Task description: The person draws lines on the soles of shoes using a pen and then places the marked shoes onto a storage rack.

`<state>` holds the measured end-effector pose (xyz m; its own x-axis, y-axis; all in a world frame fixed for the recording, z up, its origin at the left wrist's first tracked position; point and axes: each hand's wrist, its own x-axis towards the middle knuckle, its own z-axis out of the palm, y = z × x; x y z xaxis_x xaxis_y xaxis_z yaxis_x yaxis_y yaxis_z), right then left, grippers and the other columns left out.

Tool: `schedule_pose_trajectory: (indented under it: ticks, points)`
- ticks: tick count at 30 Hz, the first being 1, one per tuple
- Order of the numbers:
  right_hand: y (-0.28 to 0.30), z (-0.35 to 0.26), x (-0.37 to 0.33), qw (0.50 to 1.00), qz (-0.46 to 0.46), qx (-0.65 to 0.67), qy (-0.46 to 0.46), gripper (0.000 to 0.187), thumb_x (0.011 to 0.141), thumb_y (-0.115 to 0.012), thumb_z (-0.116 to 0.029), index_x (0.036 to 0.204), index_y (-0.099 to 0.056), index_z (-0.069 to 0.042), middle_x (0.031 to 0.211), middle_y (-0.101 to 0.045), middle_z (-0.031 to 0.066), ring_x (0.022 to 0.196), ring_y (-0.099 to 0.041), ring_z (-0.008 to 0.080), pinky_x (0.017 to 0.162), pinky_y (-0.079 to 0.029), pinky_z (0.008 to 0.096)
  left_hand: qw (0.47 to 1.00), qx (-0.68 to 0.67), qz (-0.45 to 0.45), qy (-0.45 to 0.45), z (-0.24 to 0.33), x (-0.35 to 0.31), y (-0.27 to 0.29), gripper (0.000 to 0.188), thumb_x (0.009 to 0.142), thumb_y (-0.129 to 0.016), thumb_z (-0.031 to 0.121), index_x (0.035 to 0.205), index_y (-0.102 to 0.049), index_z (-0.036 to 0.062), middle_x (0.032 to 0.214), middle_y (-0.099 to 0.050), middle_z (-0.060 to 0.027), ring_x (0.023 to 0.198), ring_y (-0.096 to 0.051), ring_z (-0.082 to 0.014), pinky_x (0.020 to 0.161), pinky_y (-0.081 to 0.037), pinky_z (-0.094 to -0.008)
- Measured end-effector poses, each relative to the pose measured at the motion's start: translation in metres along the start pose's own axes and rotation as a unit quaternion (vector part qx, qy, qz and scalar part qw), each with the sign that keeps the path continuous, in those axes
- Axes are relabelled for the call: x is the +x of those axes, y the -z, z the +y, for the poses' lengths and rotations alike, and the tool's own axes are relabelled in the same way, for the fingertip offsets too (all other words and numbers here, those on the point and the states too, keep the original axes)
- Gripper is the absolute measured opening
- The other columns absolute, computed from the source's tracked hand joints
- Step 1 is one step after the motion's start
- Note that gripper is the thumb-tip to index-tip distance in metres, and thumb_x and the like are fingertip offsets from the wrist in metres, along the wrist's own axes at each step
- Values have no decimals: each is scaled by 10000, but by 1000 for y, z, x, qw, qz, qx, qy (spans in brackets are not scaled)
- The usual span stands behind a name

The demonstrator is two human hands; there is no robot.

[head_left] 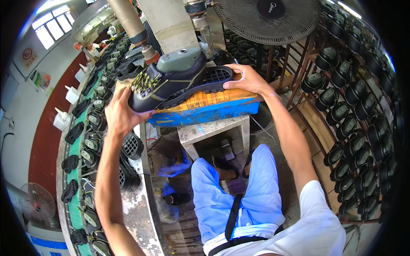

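A black shoe upper [183, 82] with yellow laces and stitching sits on a grey-green last [181, 59], toe to the left. My left hand [120, 112] grips the toe end, thumb low along the sole's edge. Along the underside runs a black rubber sole [218, 76]. At the heel the sole stands away from the upper, so its grid-patterned inner side shows. My right hand [248, 81] pinches that heel end between thumb and fingers. Beneath the shoe lies an orange pad [205, 100] in a blue tray [209, 114].
The tray rests on a whitish stool [213, 130] before my knees. Above the shoe hangs a press cylinder [130, 21]. At left, a green conveyor [76, 160] carries shoes and soles; loose soles [131, 146] lie on a worn bench. Racks of lasted shoes [354, 141] and a fan [269, 19] stand right and behind.
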<state>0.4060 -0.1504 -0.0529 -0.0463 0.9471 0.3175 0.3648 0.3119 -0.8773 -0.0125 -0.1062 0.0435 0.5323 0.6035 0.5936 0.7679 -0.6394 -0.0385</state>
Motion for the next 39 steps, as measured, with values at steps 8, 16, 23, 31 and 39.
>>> schedule_pose_trajectory:
  ticks: [8, 16, 23, 31, 39]
  points:
    - [0, 3, -3, 1000, 7, 3, 11, 697, 766, -946, -248, 1323, -648, 46, 1237, -732, 127, 1103, -676, 180, 1028, -523, 357, 988, -90, -118, -53, 13, 65, -46, 1097, 549, -939, 625, 1315, -645, -104, 1192, -722, -269, 1097, -722, -391, 1010, -546, -437]
    - [-9, 0, 4, 999, 28, 26, -1, 652, 781, -937, -154, 1333, -646, 37, 1201, -744, 101, 1056, -695, 160, 987, -556, 330, 987, -58, -119, -88, -11, 68, -60, 1172, 505, -888, 762, 1345, -651, -21, 1142, -746, -223, 1081, -724, -399, 977, -552, -450]
    - [-4, -11, 1, 999, 34, -17, -23, 636, 784, -921, -134, 1335, -648, 27, 1261, -724, 105, 1150, -660, 176, 1055, -520, 343, 835, -513, -199, 11, -58, 35, -69, 839, 889, -817, 47, 1584, -361, -69, 1472, -595, -160, 1328, -581, -217, 1174, -446, -367]
    - [-7, -9, 0, 999, 36, -9, -39, 636, 792, -911, -155, 1337, -642, 31, 1269, -726, 128, 1164, -661, 205, 1071, -501, 360, 895, -390, -217, -2, -66, 46, -67, 806, 877, -855, 178, 1579, -473, 80, 1331, -712, -132, 1250, -651, -208, 1079, -520, -358]
    - [-6, -2, 4, 997, 31, 64, 33, 777, 896, -862, -271, 1519, -499, 20, 1454, -617, 125, 1342, -551, 203, 1182, -394, 365, 838, -518, -162, 50, -71, 28, -90, 692, 965, -776, 315, 1579, -509, 145, 1355, -682, -109, 1202, -612, -152, 1090, -465, -332]
